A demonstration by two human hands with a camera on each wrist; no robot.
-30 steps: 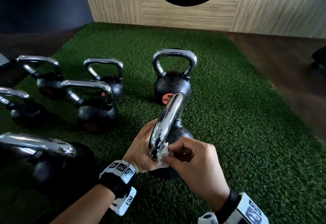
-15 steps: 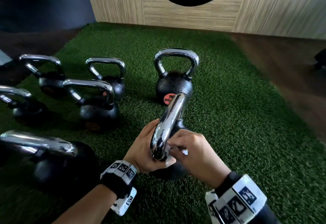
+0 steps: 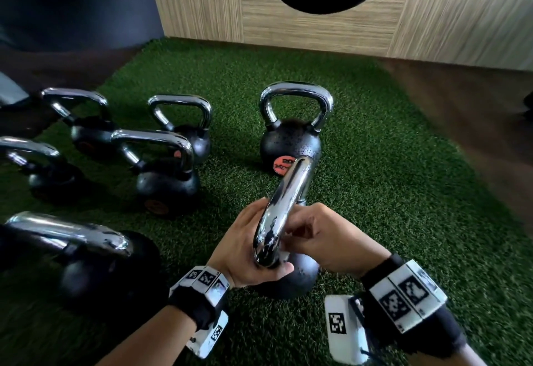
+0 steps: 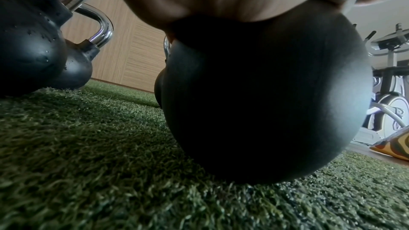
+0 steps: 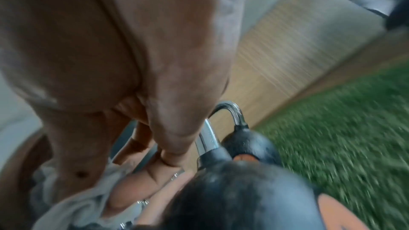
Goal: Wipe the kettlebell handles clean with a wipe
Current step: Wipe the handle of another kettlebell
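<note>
With the left hand (image 3: 245,250) gripping the near curve of the chrome handle (image 3: 284,210) of the black round kettlebell (image 3: 300,279) on the green turf (image 3: 389,192) and the right hand (image 3: 323,238) pinching the crumpled white wipe (image 5: 73,204) against it, the smooth chrome may slip and tip the kettlebell.

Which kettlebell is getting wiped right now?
The nearest kettlebell, the only one with hands on it: the left hand steadies its handle while the right hand holds the wipe.
</note>
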